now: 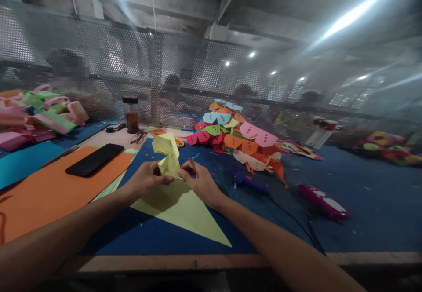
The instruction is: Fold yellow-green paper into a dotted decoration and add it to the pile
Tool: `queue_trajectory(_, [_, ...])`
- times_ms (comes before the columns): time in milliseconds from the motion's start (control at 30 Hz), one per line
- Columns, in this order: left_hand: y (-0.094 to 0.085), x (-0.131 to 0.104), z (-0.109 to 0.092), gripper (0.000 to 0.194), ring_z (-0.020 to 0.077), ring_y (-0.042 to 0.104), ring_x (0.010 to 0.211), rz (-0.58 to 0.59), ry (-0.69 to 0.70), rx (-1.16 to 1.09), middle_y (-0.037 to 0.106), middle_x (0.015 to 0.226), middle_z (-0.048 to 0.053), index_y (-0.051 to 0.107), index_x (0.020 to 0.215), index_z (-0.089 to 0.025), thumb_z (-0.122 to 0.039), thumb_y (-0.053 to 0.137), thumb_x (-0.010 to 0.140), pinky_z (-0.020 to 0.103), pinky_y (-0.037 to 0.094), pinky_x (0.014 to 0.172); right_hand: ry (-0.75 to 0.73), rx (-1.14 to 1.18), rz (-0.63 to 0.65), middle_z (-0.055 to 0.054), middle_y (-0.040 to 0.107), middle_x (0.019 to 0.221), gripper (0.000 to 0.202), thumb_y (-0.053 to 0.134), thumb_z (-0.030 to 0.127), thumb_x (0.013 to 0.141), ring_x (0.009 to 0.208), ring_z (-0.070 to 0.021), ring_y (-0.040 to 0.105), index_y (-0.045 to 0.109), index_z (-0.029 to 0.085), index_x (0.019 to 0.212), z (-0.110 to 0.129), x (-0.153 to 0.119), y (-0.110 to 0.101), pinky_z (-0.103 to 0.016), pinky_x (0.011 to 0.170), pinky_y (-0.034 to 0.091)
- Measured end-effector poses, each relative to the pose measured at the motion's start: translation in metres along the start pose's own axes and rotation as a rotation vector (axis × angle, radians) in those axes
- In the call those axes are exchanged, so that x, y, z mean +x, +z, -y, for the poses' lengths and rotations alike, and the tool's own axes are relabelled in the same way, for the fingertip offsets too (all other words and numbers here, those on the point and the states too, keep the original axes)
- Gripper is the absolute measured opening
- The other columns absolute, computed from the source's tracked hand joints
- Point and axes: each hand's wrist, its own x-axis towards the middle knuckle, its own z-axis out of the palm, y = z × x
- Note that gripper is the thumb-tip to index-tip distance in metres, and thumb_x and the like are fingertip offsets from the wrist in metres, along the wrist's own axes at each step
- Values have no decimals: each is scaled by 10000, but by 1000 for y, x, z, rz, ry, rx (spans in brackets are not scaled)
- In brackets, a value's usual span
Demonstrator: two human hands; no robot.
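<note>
Left of the yellow folded paper (170,158), the black phone (95,160) lies flat. My left hand (150,177), fingers curled, pinches its lower left edge; my right hand (198,178), thumb against curled fingers, pinches opposite. Squeezing unevenly could crease it; pulling apart could tear it.

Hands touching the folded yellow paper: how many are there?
2. The left hand pinches the folded yellow paper at its lower left; the right hand is at its lower right. No other hand is visible there.
</note>
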Motion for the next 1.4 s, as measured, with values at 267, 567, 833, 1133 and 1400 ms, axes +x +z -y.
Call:
queue_trajectory(267, [1,0,-1,287,188,636,644,7,-2,46,732,697,49,729,752,-154,-395,843,646,289,458,630,-17,-2,-18,-5,649,828,168,593,364,918,772,-159,590,596,205,862,5,-1,-2,-276,720,460])
queue_trajectory(567, [1,-5,-10,282,165,664,721,52,-106,-227,764,817,51,743,804,-173,-381,869,661,289,521,759,53,129,-95,-26,706,825,199,583,371,908,686,-170,637,694,209,941,11,-3,-7,-291,673,506])
queue_trajectory(833, [-5,-1,-11,380,185,676,723,53,-282,-526,723,820,49,728,943,-170,-496,790,757,304,547,701,-14,28,-77,-22,754,935,200,557,284,911,838,-170,688,737,206,950,16,-4,-8,-282,791,513])
queue_trajectory(1133, [0,-5,-12,330,132,645,677,32,-199,-385,716,770,8,725,829,-170,-325,925,618,251,512,683,-1,73,-37,-33,754,968,165,609,300,911,880,-175,700,701,200,1004,14,-2,-5,-300,813,519])
queue_trajectory(1400, [2,-6,-9,292,101,581,603,91,-144,-289,666,696,-24,699,779,-180,-387,883,687,210,439,594,30,107,6,-25,727,882,186,610,258,890,812,-166,686,644,188,1058,12,-2,-3,-298,774,518])
